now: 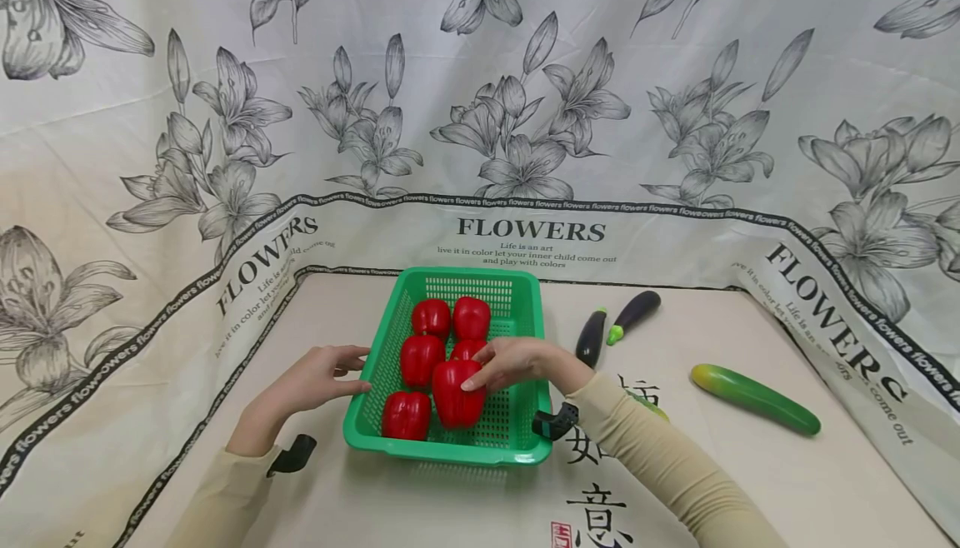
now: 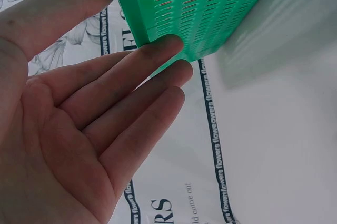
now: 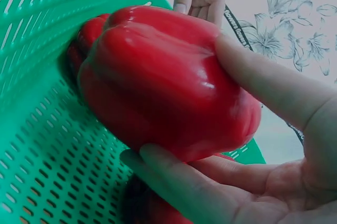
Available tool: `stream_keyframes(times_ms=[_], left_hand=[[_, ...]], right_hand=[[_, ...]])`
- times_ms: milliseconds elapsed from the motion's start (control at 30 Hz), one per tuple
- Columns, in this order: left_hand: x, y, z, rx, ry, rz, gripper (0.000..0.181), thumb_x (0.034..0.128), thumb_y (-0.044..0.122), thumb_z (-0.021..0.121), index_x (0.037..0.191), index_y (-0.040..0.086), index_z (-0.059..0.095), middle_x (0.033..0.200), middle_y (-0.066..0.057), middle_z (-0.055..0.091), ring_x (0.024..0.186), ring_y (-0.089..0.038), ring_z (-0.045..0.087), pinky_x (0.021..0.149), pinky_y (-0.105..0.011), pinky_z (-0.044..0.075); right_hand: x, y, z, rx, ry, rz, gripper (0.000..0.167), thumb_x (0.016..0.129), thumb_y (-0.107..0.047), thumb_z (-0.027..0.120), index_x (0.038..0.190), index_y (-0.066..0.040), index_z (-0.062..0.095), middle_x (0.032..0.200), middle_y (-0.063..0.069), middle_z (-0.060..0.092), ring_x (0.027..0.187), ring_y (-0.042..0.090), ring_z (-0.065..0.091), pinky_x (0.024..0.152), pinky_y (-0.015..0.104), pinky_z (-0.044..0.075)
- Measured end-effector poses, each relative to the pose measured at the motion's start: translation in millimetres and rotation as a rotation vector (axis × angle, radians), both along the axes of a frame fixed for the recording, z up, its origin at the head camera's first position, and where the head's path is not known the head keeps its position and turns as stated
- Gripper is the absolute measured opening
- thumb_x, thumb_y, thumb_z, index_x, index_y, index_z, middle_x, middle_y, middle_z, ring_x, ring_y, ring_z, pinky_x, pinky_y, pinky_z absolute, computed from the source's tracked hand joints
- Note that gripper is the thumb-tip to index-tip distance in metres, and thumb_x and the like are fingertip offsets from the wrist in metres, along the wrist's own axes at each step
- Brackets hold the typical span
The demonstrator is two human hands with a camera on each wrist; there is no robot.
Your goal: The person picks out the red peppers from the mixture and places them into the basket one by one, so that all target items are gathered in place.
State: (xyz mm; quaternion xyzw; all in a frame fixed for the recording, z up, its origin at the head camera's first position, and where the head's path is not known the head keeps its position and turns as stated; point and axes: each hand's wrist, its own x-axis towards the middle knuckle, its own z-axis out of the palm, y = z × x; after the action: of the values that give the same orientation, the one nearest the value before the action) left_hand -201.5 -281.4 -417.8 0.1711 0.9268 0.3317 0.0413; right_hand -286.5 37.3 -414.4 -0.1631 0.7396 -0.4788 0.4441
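Note:
My right hand (image 1: pixel 517 362) grips a red bell pepper (image 1: pixel 458 394) between thumb and fingers inside the green plastic basket (image 1: pixel 448 450). In the right wrist view the held bell pepper (image 3: pixel 158 81) is tilted on its side, thumb on one side and fingers beneath. Several more red bell peppers (image 1: pixel 407 415) lie in the basket, some partly hidden behind the held one. My left hand (image 1: pixel 324 377) is at the basket's left rim, its fingers extended. In the left wrist view, the thumb tip of the left hand (image 2: pixel 79 113) meets the rim and the other fingers lie near the perforated wall.
Right of the basket lie two dark eggplants (image 1: pixel 637 311) (image 1: pixel 591 338) and a long green vegetable with a yellow end (image 1: pixel 756 399). Another green item (image 1: pixel 648 405) is mostly hidden behind my right forearm. A flower-printed cloth (image 1: pixel 525 231) rises around the table's back and sides.

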Motion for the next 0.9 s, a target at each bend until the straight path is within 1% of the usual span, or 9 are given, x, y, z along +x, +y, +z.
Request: stream_keyframes(times_ms=[200, 300, 500, 667, 767, 900], left_hand=[[-1.1, 0.9, 0.7, -0.004, 0.002, 0.002, 0.057, 0.0838, 0.025, 0.072, 0.129, -0.003, 0.054, 0.112, -0.014, 0.069, 0.107, -0.034, 0.063, 0.092, -0.051, 0.052], [-0.7, 0.9, 0.6, -0.003, -0.002, 0.004, 0.057, 0.0837, 0.026, 0.072, 0.130, -0.003, 0.054, 0.112, -0.014, 0.069, 0.107, -0.034, 0.063, 0.092, -0.050, 0.052], [0.7, 0.5, 0.7, -0.004, 0.000, 0.003, 0.058, 0.0838, 0.028, 0.072, 0.129, -0.002, 0.054, 0.112, -0.014, 0.068, 0.108, -0.036, 0.063, 0.092, -0.051, 0.052], [0.2, 0.2, 1.0, -0.008, 0.007, 0.000, 0.058, 0.0839, 0.028, 0.072, 0.129, -0.002, 0.054, 0.112, -0.014, 0.069, 0.107, -0.036, 0.063, 0.091, -0.050, 0.052], [0.0, 0.1, 0.6, -0.007, 0.008, -0.002, 0.058, 0.0839, 0.028, 0.072, 0.129, -0.002, 0.054, 0.112, -0.014, 0.069, 0.107, -0.035, 0.063, 0.091, -0.050, 0.052], [0.0, 0.7, 0.2, -0.002, 0.002, -0.002, 0.058, 0.0839, 0.028, 0.072, 0.129, -0.003, 0.054, 0.112, -0.014, 0.068, 0.107, -0.036, 0.063, 0.092, -0.050, 0.052]], right_hand=[[-1.1, 2, -3.6, 0.000, -0.022, 0.038, 0.036, 0.084, -0.010, 0.071, 0.114, 0.006, 0.060, 0.109, 0.011, 0.065, 0.095, 0.021, 0.066, 0.091, 0.042, 0.054], [-2.1, 3, -6.4, 0.011, -0.024, 0.064, 0.032, 0.085, -0.011, 0.070, 0.111, 0.006, 0.063, 0.107, 0.010, 0.066, 0.094, 0.021, 0.066, 0.089, 0.041, 0.055], [-2.9, 3, -10.0, 0.043, -0.033, 0.090, 0.026, 0.085, -0.013, 0.070, 0.105, 0.005, 0.066, 0.106, 0.009, 0.068, 0.094, 0.021, 0.067, 0.087, 0.040, 0.056], [-4.2, 3, -9.9, 0.093, 0.000, 0.130, 0.024, 0.086, -0.014, 0.070, 0.102, 0.004, 0.070, 0.101, 0.009, 0.071, 0.091, 0.020, 0.068, 0.085, 0.036, 0.057], [-4.4, 2, -10.4, 0.129, 0.020, 0.154, 0.023, 0.086, -0.015, 0.069, 0.102, 0.003, 0.071, 0.099, 0.008, 0.071, 0.091, 0.019, 0.067, 0.085, 0.037, 0.057], [-3.4, 2, -10.5, 0.165, 0.052, 0.165, 0.021, 0.085, -0.015, 0.071, 0.099, 0.001, 0.072, 0.097, 0.008, 0.071, 0.089, 0.018, 0.067, 0.084, 0.037, 0.057]])
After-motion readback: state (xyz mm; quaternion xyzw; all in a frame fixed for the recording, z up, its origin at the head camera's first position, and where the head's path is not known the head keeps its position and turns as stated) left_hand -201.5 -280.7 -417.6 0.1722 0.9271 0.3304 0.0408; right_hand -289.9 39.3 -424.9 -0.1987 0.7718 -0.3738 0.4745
